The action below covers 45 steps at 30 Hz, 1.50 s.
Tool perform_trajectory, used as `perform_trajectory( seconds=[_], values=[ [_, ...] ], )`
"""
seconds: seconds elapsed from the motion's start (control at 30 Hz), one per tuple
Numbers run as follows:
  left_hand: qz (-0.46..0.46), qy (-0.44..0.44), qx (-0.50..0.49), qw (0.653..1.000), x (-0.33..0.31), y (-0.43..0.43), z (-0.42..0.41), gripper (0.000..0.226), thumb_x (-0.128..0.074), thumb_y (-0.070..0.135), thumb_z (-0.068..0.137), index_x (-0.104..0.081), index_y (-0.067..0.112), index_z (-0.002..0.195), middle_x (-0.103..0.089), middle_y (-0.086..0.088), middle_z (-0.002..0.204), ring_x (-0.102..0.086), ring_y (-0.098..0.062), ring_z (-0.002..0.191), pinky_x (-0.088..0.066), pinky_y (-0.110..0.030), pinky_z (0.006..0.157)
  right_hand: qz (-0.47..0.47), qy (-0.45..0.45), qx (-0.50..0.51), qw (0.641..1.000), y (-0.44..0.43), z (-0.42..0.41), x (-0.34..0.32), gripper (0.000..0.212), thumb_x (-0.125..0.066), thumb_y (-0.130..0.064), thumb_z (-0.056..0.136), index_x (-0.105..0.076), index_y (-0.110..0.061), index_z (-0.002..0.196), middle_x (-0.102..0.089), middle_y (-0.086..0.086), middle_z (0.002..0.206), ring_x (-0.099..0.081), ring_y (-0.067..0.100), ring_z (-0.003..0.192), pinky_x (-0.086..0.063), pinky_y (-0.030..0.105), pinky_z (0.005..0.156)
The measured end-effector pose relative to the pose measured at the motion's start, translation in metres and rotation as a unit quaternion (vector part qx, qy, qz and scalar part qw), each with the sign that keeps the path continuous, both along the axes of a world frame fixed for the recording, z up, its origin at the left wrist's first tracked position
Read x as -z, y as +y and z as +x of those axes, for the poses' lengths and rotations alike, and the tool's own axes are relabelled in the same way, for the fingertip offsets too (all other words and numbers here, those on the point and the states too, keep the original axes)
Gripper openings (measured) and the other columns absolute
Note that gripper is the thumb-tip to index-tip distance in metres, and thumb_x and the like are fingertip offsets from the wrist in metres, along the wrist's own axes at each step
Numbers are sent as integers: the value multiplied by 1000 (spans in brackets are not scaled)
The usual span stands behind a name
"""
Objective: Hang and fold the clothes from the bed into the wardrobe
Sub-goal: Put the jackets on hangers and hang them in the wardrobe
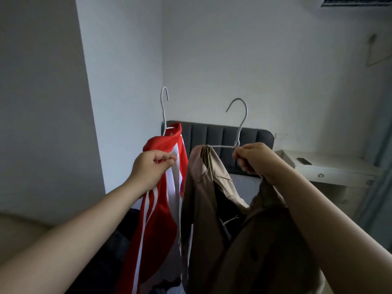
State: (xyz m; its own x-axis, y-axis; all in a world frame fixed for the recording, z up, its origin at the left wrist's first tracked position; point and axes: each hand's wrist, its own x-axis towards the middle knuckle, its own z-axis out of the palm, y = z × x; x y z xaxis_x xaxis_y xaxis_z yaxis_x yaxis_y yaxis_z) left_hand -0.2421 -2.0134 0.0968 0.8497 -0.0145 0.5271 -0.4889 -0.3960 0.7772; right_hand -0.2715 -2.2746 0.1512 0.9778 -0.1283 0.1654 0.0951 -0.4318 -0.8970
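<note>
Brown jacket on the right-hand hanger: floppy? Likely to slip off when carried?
Probably floppy: the brown jacket sags in deep folds below the hanger. Likely to slip: only one shoulder seems to sit on the wire, while the rest bunches under the right hand. Thick-looking cloth, so perhaps heavy.

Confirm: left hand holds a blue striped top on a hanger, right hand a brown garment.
Not blue: the head view shows the left hand holding a red striped top on a hanger. The right hand does hold a brown garment.
</note>
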Motion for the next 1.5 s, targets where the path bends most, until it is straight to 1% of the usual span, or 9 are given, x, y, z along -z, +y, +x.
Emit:
perform_trajectory(
  seconds=[0.1,0.33,0.47,0.63,0.9,1.0,1.33,1.4,1.5],
  values=[
    [10,16,-28,999,7,1,-16,16,-65,13,88,-74,26,91,-68,20,86,-59,15,83,-39,2,69,1,16,-26,1000,-2,1,10,35,-49,-22,100,-63,-10,71,-48,-6,40,-39,4,32,-33,14,35],
    [7,67,-82,994,32,10,-50,13,-66,10,87,-75,18,94,-72,6,95,-63,-5,94,-43,-12,80,-10,36,-103,994,17,-1,27,34,-49,-21,100,-66,-10,73,-52,-3,46,-44,6,38,-39,16,41],
    [-3,72,-112,991,37,34,-63,13,-66,8,87,-75,15,93,-72,2,95,-63,-5,90,-42,-5,75,-3,24,-130,991,53,0,22,33,-48,-17,100,-64,-9,72,-47,-7,40,-38,4,33,-33,15,37],
    [-19,64,-140,988,33,91,-80,16,-65,10,87,-73,23,89,-72,4,94,-64,-5,92,-43,-13,79,6,26,-176,984,111,1,13,32,-48,-19,101,-64,-6,77,-46,-4,44,-36,5,34,-32,16,37],
    [-8,37,-170,985,15,203,-108,18,-65,10,88,-73,25,90,-71,14,92,-62,9,89,-43,-1,75,3,23,-204,979,230,6,4,31,-47,-14,99,-64,-7,75,-51,1,53,-41,11,41,-34,22,45],
    [3,33,-192,981,10,251,-118,15,-65,12,88,-74,22,95,-70,15,93,-61,10,89,-42,-1,73,30,15,-208,977,280,4,1,29,-46,-13,99,-63,-7,76,-51,2,57,-40,8,38,-31,18,39],
    [24,67,-264,962,13,387,-145,17,-61,15,91,-72,19,104,-69,3,110,-61,-12,107,-46,-37,102,122,-15,-244,962,427,-4,-2,27,-44,-8,99,-61,-7,79,-48,4,61,-35,11,45,-27,18,40],
    [15,69,-271,960,14,409,-147,16,-62,15,91,-72,21,101,-70,5,107,-62,-11,105,-46,-35,100,137,-7,-271,953,452,1,-4,26,-43,-8,99,-60,-7,79,-47,5,61,-34,11,45,-26,18,40],
    [16,56,-303,951,14,441,-150,16,-64,15,89,-72,28,93,-71,10,100,-64,-2,98,-47,-21,90,159,10,-310,937,492,11,-6,27,-42,-8,100,-58,-7,78,-45,5,61,-33,9,42,-24,17,37]
  ],
)
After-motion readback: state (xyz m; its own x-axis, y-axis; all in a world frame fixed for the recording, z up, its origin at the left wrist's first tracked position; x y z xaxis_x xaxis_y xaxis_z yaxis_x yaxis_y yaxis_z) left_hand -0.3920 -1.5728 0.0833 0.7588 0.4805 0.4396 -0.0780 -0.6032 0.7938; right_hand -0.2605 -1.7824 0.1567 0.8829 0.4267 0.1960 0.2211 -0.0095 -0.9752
